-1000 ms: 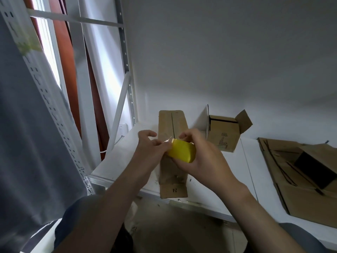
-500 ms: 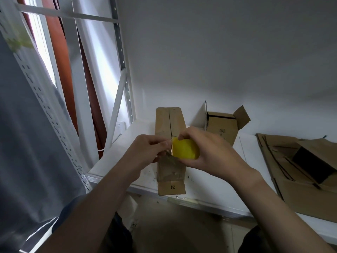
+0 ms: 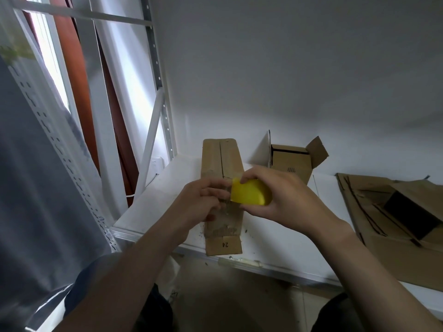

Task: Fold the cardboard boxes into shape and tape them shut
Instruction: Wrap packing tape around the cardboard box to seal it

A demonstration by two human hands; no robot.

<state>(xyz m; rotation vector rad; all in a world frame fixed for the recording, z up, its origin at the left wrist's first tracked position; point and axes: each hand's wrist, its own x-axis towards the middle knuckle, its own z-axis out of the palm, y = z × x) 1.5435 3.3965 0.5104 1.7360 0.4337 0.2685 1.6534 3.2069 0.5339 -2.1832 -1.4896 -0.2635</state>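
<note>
A long closed cardboard box (image 3: pixel 221 159) lies on the white shelf (image 3: pixel 163 188), its near end marked "24" at the shelf's front edge. Above its middle my right hand (image 3: pixel 285 200) grips a yellow tape dispenser (image 3: pixel 249 194). My left hand (image 3: pixel 203 202) is just left of the dispenser, its fingers curled and pinching the clear tape end at the dispenser's mouth. The tape itself is barely visible.
A small open cardboard box (image 3: pixel 293 161) stands behind my right hand against the wall. Flattened cardboard boxes (image 3: pixel 393 212) lie stacked at the right. A metal shelving upright (image 3: pixel 159 75) and a window stand at the left. The floor lies below the shelf edge.
Both hands with the dispenser have shifted slightly up and away over the long box. My left fingers have closed onto the tape end.
</note>
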